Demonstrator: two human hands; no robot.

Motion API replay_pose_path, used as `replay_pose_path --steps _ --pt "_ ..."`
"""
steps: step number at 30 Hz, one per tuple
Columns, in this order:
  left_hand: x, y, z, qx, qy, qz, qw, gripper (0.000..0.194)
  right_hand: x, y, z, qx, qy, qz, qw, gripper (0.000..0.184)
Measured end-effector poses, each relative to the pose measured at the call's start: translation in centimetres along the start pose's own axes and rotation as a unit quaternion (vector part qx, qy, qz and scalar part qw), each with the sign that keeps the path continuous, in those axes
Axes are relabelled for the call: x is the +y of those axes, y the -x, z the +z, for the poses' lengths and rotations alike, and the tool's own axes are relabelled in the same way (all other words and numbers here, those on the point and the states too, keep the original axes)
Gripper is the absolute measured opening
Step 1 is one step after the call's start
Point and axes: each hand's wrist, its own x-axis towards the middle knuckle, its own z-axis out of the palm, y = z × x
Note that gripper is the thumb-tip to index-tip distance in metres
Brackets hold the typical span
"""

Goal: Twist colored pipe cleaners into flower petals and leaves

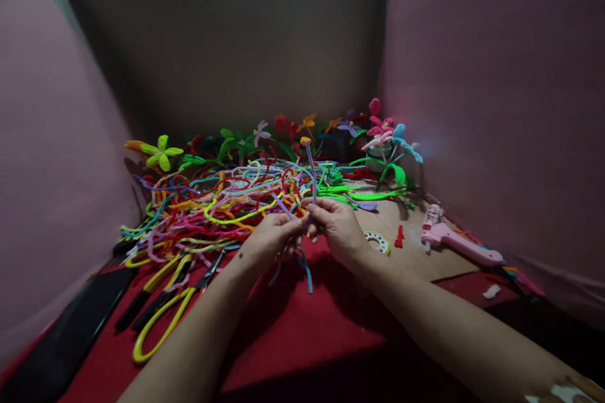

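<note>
My left hand (274, 240) and my right hand (338, 227) meet over the near edge of a heap of pipe cleaners. Both are closed, pinching a purple pipe cleaner (312, 170) between the fingertips. One length of it stands upright, with a small orange tip (305, 140); another purple length slants off to the upper left. Below the fingers dangle the ends of a blue pipe cleaner (305, 271). How the purple and blue pieces join is hidden by my fingers.
The pipe cleaner heap (227, 195) spreads left and behind. Pliers (154, 289) and yellow-handled scissors (163, 324) lie at left, near a black flat object (70, 334). A pink glue gun (460, 239) and tape roll (377, 242) rest on a board (416, 264). Pipe-cleaner flowers (162, 152) line the back.
</note>
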Motion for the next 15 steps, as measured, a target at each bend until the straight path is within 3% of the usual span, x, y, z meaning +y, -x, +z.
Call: replay_pose_path --steps 3,6,10,15 --pt "0.1 0.4 0.0 0.007 -0.066 0.012 0.998 0.031 0.4 0.3 0.1 -0.008 0.02 0.018 1.0 0.025" --pt "0.0 0.1 -0.9 0.009 0.0 -0.008 1.0 0.022 0.5 0.5 0.2 -0.016 0.036 0.048 0.998 0.023" --pt "0.2 -1.3 -3.2 0.126 0.153 0.028 0.98 0.017 0.2 0.9 0.5 -0.019 0.051 0.098 0.994 0.022" --pt "1.1 -1.8 -5.7 0.224 0.218 0.118 0.942 0.012 0.1 1.0 0.7 -0.023 0.055 0.128 0.99 0.02"
